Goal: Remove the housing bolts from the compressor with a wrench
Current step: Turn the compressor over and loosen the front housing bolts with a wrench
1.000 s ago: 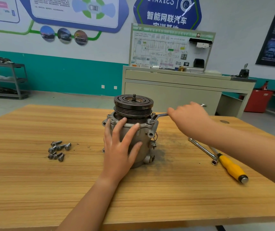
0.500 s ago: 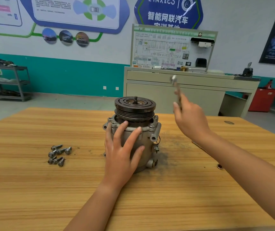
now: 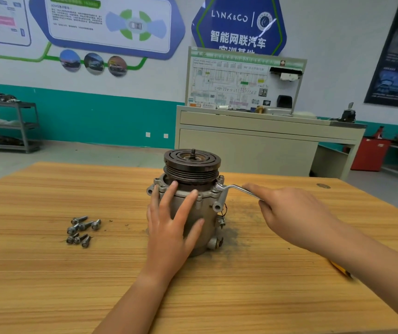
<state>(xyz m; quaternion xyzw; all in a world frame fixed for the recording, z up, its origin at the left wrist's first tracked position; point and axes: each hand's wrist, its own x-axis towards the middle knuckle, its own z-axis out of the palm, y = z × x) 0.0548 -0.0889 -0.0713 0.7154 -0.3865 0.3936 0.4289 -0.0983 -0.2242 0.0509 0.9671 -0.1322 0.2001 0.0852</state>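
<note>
The wooden worktop (image 3: 48,273) carries everything. The compressor (image 3: 192,168) stands upright near the worktop's middle, somewhat toward the far edge, with its dark grooved pulley on top and a smear of dark grime on the wood just to its right.

The left hand (image 3: 172,227) lies flat against the near side of the grey housing, fingers straight and spread, fingertips up at the flange. The right hand (image 3: 291,213) grips the handle of the wrench (image 3: 234,188), fingers curled round it and the forefinger stretched along the shaft. The wrench's cranked end meets the flange at the housing's upper right; whether it sits on a bolt head cannot be told.

A yellow tool handle (image 3: 340,270) peeks from behind the right forearm toward the right edge. Loose bolts (image 3: 82,229) lie clustered well to the left of the compressor.
</note>
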